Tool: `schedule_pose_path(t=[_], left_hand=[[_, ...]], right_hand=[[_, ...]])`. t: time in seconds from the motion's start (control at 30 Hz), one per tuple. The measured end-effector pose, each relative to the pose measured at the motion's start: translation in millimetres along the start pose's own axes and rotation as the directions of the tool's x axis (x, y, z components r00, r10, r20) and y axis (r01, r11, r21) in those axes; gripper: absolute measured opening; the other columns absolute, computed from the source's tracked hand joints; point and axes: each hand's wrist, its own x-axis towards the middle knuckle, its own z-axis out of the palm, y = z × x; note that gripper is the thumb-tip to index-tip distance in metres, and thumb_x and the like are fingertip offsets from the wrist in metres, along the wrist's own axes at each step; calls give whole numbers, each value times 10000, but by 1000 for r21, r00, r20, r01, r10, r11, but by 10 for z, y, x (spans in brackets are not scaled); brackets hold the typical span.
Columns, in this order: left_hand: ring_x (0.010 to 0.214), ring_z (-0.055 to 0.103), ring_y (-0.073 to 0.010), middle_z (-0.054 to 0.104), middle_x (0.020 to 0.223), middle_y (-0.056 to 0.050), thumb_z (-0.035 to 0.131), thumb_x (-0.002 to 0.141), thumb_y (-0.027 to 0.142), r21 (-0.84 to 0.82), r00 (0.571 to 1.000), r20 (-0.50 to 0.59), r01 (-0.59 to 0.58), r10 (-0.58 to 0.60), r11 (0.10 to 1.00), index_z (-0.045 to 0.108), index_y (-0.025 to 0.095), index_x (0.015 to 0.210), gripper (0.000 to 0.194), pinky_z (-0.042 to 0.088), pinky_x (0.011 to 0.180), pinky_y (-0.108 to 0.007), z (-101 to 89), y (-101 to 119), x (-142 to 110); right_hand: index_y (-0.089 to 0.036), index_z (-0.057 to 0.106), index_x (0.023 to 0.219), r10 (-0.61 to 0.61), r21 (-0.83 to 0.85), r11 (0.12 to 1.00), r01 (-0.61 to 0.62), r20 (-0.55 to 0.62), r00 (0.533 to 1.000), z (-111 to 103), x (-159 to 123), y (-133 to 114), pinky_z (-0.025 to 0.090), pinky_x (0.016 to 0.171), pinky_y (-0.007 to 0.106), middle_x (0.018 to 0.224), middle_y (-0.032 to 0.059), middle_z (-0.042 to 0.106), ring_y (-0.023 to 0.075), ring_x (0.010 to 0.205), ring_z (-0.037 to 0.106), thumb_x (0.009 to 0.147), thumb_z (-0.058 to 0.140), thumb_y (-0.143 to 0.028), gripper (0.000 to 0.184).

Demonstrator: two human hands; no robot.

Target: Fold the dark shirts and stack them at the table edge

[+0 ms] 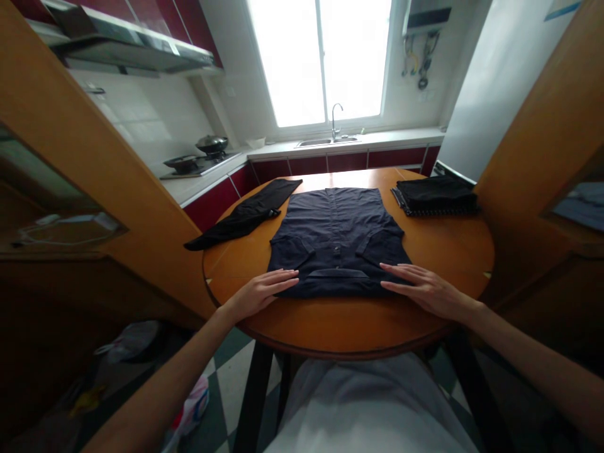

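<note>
A dark navy shirt (337, 226) lies spread on the round wooden table (340, 324), its button line running down the middle and its collar at the near edge. The sleeves look folded inward over the body. My left hand (262, 291) rests at the shirt's near left corner, fingers stretched out and holding nothing. At the near right corner my right hand (425, 289) lies with its fingers extended and slightly apart, also holding nothing. Both sets of fingertips appear to touch the cloth.
A black garment (250, 212) lies at the table's left, one end over the edge. Folded black clothes (436, 196) are stacked at the right. Beyond stand a counter with a sink (314, 143) and a stove with a lidded pan (212, 145). Wooden door frames flank the table.
</note>
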Motion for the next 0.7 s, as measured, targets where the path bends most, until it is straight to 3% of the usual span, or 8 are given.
schedule_pose_path(t=[0.17,0.37,0.5,0.7], left_hand=[[1447,434,-218,290,1657,-77,338,1019,68,-78,998,-46,-39,36,996,503,304,1485,548,447,1149,-388,38,15,-2],[1437,447,-195,482,1553,-37,359,1035,119,-7,996,56,-72,72,997,580,322,1426,493,349,1222,-415,7,33,62],[1386,514,-193,581,1463,-67,434,1051,206,-113,997,-17,-78,76,991,642,270,1359,378,385,1204,-434,75,-24,83],[1286,612,-202,660,1362,-79,490,1043,253,-247,994,-102,9,-36,969,668,245,1327,335,461,1148,-421,138,28,70]], right_hand=[[-405,548,1436,-44,23,999,45,-17,999,15,24,-6,475,1079,412,1621,3,375,204,1305,573,935,445,-49,623],[-376,623,1370,-54,64,996,55,-10,998,41,62,24,494,1030,407,1543,33,502,201,1240,601,1007,461,-154,456],[-363,676,1307,-15,123,992,17,-19,1000,40,70,35,502,1027,408,1479,32,574,202,1233,602,1023,473,-215,379],[-352,706,1261,1,202,979,5,-33,999,23,68,35,522,1009,391,1416,41,629,202,1214,626,1023,497,-270,327]])
